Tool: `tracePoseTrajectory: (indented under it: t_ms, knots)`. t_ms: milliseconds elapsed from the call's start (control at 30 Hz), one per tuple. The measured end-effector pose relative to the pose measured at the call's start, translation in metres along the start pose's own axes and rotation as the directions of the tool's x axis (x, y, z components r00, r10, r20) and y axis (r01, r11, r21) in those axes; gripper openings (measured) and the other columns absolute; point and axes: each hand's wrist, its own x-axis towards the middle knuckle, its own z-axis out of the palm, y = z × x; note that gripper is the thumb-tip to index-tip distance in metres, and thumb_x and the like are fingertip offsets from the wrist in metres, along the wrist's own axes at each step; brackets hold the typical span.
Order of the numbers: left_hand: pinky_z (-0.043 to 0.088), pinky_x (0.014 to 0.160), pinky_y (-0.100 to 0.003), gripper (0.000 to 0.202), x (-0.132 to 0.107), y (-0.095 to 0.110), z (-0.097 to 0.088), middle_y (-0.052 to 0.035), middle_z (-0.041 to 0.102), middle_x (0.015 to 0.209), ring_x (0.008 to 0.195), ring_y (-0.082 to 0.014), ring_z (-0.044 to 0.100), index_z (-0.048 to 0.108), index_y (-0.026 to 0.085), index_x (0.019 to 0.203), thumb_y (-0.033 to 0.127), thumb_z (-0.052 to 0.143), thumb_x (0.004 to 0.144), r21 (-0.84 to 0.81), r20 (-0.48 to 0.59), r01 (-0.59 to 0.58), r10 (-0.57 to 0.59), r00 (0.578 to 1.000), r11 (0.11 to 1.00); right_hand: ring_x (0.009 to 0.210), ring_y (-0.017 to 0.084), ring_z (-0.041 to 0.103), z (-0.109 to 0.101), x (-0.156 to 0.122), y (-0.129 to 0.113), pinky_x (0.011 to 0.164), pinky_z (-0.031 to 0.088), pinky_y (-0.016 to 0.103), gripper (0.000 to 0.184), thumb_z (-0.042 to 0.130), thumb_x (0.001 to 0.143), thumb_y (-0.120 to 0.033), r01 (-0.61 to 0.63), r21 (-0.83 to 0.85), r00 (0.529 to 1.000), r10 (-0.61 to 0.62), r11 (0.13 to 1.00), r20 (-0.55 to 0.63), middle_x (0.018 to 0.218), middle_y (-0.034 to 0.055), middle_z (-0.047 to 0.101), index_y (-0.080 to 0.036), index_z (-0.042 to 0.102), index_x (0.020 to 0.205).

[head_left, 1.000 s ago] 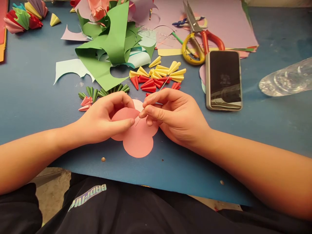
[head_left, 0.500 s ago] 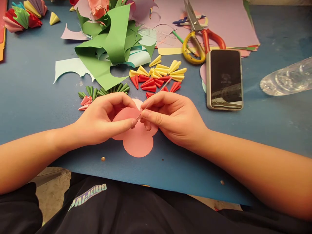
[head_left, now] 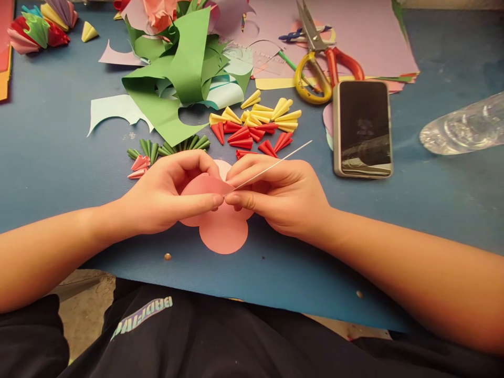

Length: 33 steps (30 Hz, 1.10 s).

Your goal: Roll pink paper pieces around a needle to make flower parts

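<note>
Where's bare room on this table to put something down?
Bare blue tabletop shows right of the phone, between bottle and right forearm, and on the left, between the white scrap and left forearm. It's crowded in the upper middle: green scraps, scissors, yellow cones. Left hand and right hand occupy the near middle.
</note>
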Motion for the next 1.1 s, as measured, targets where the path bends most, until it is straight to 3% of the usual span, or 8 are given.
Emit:
tracePoseTrajectory:
  t_ms: [167,300,433,767,1100]
  knots:
    - [0.059,0.063,-0.027,0.019,0.001,-0.001,0.002,-0.0036,0.077,0.086,0.074,-0.0168,0.072,0.068,0.021,0.089,0.031,0.084,0.087,0.102,-0.062,0.011,-0.004,0.998,0.995,0.075,0.017,0.071,0.002,-0.002,-0.002,0.061,0.064,0.03,0.022,0.1,0.076,-0.037,0.034,-0.041,0.998,-0.036,0.999,-0.046,0.082,0.0038,0.077,-0.023,0.084,0.08]
    - [0.053,0.057,-0.026,0.015,0.001,0.001,0.005,-0.0042,0.076,0.083,0.069,-0.0153,0.067,0.075,0.02,0.093,0.035,0.078,0.093,0.207,-0.043,-0.029,0.039,0.998,0.978,0.071,0.016,0.069,0.002,-0.004,-0.004,0.058,0.061,0.03,0.022,0.099,0.078,-0.039,0.001,-0.071,0.998,-0.005,0.997,-0.064,0.082,0.0029,0.075,-0.023,0.083,0.081]
    - [0.047,0.054,-0.025,0.019,0.0,0.003,0.005,-0.0029,0.072,0.078,0.066,-0.0138,0.062,0.076,0.02,0.089,0.038,0.076,0.095,0.288,-0.039,-0.038,0.051,0.998,0.957,0.073,0.017,0.07,0.001,-0.002,-0.001,0.067,0.063,0.034,0.022,0.099,0.079,-0.04,0.073,-0.097,0.994,-0.081,0.993,-0.077,0.079,0.0023,0.076,-0.025,0.083,0.08]
    - [0.054,0.065,-0.023,0.035,0.004,0.009,0.002,-0.0012,0.072,0.077,0.069,-0.0125,0.064,0.076,0.016,0.086,0.049,0.086,0.089,-0.005,0.06,0.109,-0.109,0.992,0.994,0.082,0.017,0.071,-0.002,0.0,0.005,0.074,0.063,0.035,0.006,0.091,0.088,-0.029,0.192,-0.16,0.979,-0.201,0.968,-0.036,0.089,0.0038,0.078,-0.026,0.086,0.086]
    - [0.051,0.066,-0.021,0.016,0.002,0.004,-0.002,-0.0009,0.071,0.084,0.077,-0.012,0.063,0.077,0.016,0.091,0.032,0.081,0.094,0.013,0.096,0.079,-0.08,0.992,0.997,0.082,0.016,0.073,-0.001,-0.002,0.001,0.072,0.062,0.031,0.01,0.088,0.088,-0.015,0.267,-0.19,0.963,-0.27,0.945,0.012,0.088,0.0038,0.08,-0.025,0.087,0.09]
